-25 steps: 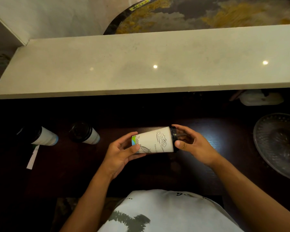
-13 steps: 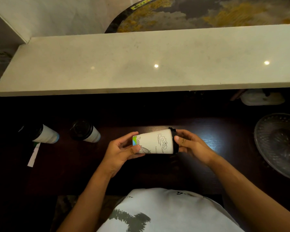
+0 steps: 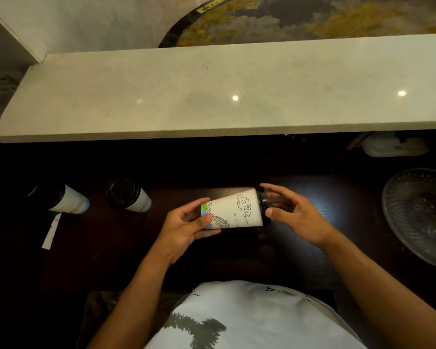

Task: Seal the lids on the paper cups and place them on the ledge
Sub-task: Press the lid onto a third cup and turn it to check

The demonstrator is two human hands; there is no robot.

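Note:
A white paper cup (image 3: pixel 237 210) with line drawings lies sideways in the air over the dark table, its black lid (image 3: pixel 264 206) pointing right. My left hand (image 3: pixel 184 224) grips the cup's base end. My right hand (image 3: pixel 291 214) curls around the lid, thumb and fingertips on its rim. Two more lidded paper cups stand at the left: one (image 3: pixel 130 196) near the middle left, another (image 3: pixel 61 199) further left. The pale stone ledge (image 3: pixel 212 96) runs across the top with nothing on it.
A glass plate (image 3: pixel 420 215) sits at the right edge of the dark table (image 3: pixel 337 197). A white plastic object (image 3: pixel 393 147) lies under the ledge at right. A strip of white paper (image 3: pixel 51 230) lies by the leftmost cup.
The cup stays held sideways between both hands. My right hand's fingers have spread a little around the lid, and the lid end has tilted slightly upward.

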